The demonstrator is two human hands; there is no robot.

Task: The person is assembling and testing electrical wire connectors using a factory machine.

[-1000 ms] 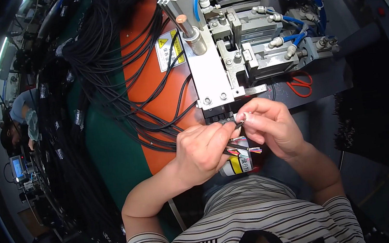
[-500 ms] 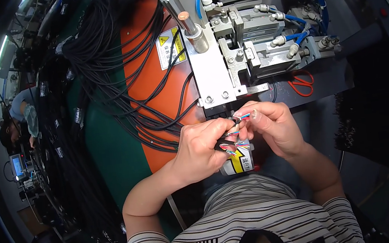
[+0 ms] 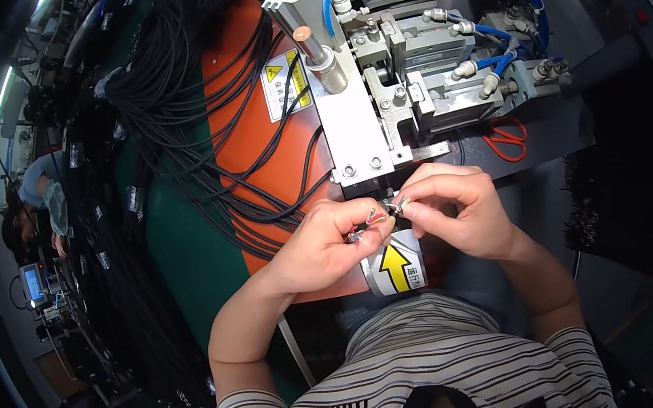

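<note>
My left hand [image 3: 317, 244] is closed around black cable ends, thumb and forefinger pinched where thin coloured wires [image 3: 377, 217] stick out, red and yellow among them. Facing it, my right hand [image 3: 461, 208] pinches the fine wire tips [image 3: 399, 205] between thumb and forefinger. The fingertips of both hands almost meet, just in front of the machine's pale metal plate [image 3: 352, 131]. How many cables lie inside my left fist is hidden. Under the hands is a rounded white part with a yellow arrow [image 3: 393, 267].
Many black cables [image 3: 168, 109] spread over the orange and green table [image 3: 271, 280] on the left. A pneumatic machine [image 3: 439, 60] with blue hoses fills the far side. Red-handled scissors [image 3: 506, 139] lie to its right. Another person [image 3: 39, 190] works at far left.
My left hand has turned and shifted slightly left, uncovering more of the yellow arrow. My right fingers have drawn together on the wire tips; the blue and pink wires fanned there no longer show.
</note>
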